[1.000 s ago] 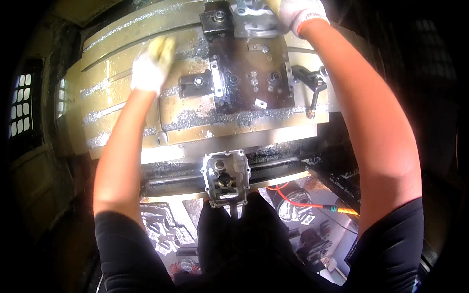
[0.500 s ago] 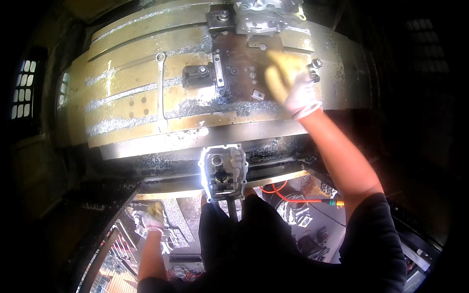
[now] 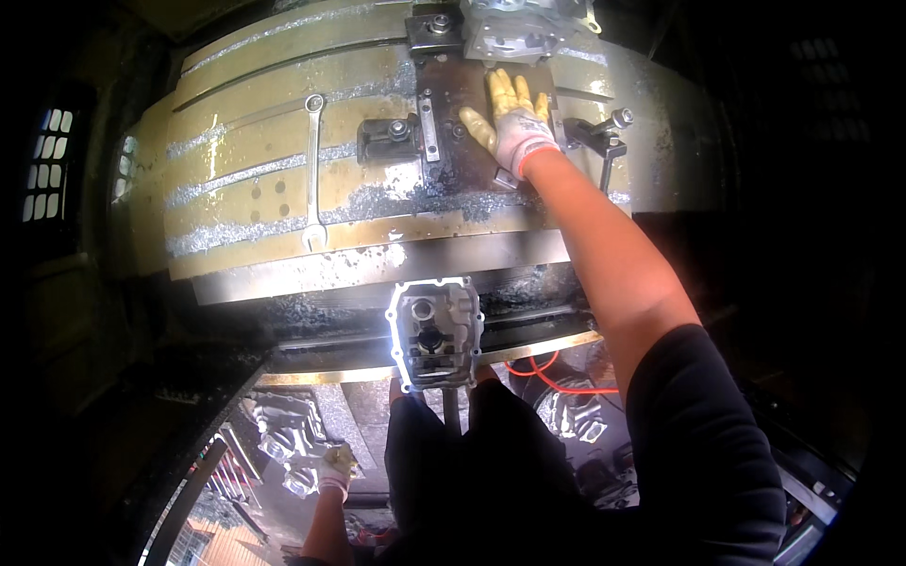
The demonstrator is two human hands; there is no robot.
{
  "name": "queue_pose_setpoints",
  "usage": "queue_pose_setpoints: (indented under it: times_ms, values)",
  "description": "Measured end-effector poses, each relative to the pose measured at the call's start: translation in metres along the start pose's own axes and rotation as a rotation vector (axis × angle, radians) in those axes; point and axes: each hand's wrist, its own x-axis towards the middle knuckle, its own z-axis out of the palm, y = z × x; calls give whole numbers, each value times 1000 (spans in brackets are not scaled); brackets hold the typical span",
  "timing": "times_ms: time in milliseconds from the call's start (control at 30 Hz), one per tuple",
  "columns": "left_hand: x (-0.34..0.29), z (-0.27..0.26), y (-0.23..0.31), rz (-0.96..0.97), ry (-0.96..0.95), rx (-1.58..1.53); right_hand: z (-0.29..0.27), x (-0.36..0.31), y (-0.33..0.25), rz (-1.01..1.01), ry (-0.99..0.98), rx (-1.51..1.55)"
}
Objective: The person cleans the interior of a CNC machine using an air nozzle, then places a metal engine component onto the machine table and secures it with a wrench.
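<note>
"So, where do we have our right hand [image 3: 510,118]?"

"We have it laid palm down over the dark plate [image 3: 462,85], a little right of the middle of the worktop [image 3: 255,94]. Its fingers are spread and it grasps nothing. A small metal piece [image 3: 505,177] peeks out beside our wrist."

"And our left hand [image 3: 337,464]?"

"We have that one down below, beyond the worktop's front edge and to the left, just by a heap of grey castings [image 3: 283,429]. We cannot tell whether it grips one."

"What do we see around the plate?"

"A clamp block [image 3: 385,140] on its left and a bolted clamp [image 3: 596,140] on its right. Toward the far edge, past our fingertips, we see a silvery casting [image 3: 514,40]."

"And nearer to us?"

"We see a wrench [image 3: 313,170] lying left of the plate, its open end close to the front edge. In front of that edge, about midway along, an open-faced housing [image 3: 451,321] sits before our legs. An orange hose [image 3: 566,388] curves to its right."
</note>
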Motion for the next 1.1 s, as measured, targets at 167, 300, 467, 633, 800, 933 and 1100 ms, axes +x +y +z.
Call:
queue_pose_setpoints:
  times_ms: [167, 300, 467, 633, 800, 933, 1100]
  values:
    - [15, 6, -18, -7, 28, -19, -38, -16, -2, 86, -104, 53]
    - [25, 5, -21, 24, -12, -61, -40, -35, 10, 62, 31, 30]
    - [26, 7, -4, -47, -30, -147, -51, -86, 14, 50, 186, 203]
    - [2, -2, 66, -60, -67, -5, -7, -192, 60, 9, 404, 503]
    - [13, 1, 63, 45, -49, 80, 18, -308, 88, 511, 112, 710]
    - [28, 9, 65, -20, -51, 105, 80, -378, 146, 812, 3, 653]
    - [34, 25, 66, 50, -43, 105, 73, -388, 150, 985, -203, 573]
